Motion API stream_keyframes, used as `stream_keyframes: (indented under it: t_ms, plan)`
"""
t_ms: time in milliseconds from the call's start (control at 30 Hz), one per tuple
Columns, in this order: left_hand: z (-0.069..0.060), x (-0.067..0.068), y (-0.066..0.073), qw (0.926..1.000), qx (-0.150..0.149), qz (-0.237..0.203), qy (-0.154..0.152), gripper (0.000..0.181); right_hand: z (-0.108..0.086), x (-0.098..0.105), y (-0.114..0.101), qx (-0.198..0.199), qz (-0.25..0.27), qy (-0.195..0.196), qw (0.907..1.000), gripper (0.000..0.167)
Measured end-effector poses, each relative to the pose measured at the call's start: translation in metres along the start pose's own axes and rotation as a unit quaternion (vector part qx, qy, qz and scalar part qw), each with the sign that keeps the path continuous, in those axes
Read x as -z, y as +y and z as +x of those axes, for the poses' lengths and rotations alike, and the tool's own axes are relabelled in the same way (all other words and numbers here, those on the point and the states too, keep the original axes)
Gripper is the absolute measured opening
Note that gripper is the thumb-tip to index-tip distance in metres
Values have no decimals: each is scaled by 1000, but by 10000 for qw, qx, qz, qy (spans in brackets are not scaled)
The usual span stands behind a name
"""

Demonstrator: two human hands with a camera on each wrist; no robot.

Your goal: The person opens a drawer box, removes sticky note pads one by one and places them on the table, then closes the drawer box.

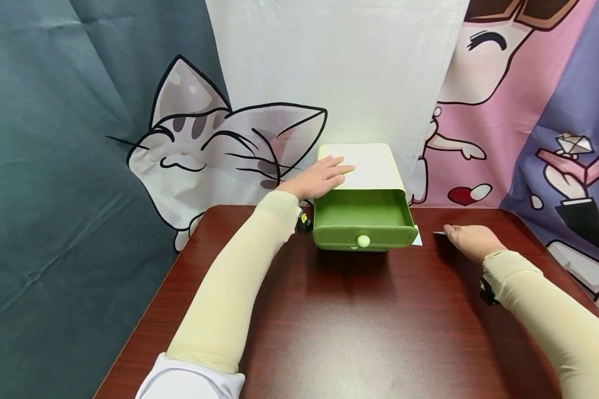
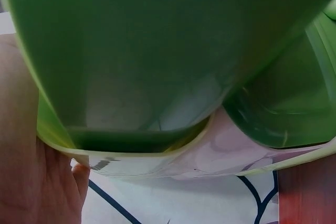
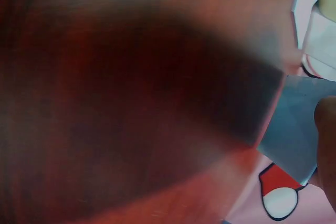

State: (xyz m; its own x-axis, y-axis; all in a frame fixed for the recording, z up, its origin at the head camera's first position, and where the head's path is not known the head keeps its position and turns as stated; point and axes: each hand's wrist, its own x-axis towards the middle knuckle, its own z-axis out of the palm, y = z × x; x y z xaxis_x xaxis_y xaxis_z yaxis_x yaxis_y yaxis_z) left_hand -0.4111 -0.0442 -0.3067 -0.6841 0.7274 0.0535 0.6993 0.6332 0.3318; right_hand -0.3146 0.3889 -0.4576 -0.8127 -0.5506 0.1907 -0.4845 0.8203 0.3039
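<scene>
A small cabinet (image 1: 371, 166) with a pale top and green drawers stands at the table's back. Its upper drawer (image 1: 364, 235) is pulled out, and the part of its inside that shows holds nothing. My left hand (image 1: 321, 177) rests flat on the left of the cabinet top, fingers spread; in the left wrist view that hand (image 2: 47, 166) lies along the cabinet's side. Right of the cabinet, my right hand (image 1: 471, 241) pinches a thin flat piece, seen edge-on. The right wrist view shows this blue-grey piece (image 3: 296, 124) beside a finger (image 3: 326, 145).
A light card or paper (image 1: 417, 237) lies on the dark red-brown table (image 1: 349, 332), just right of the cabinet and partly behind it. Behind the table hangs a cloth (image 1: 279, 50) printed with cartoon figures.
</scene>
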Motion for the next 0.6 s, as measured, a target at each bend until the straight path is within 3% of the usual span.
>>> stream_keyframes:
  t_ms: [200,367,600]
  plan:
    - [-1,1,1,10000,-2,-35,4,50,-7,-13,-2,95,17,147,9998,17]
    - [-2,2,2,10000,5,-59,49,50,-9,-21,-5,-253,709,295,9967,12]
    - [-1,1,1,10000,-29,-11,14,50,-9,-32,-5,-647,1137,-56,9914,18]
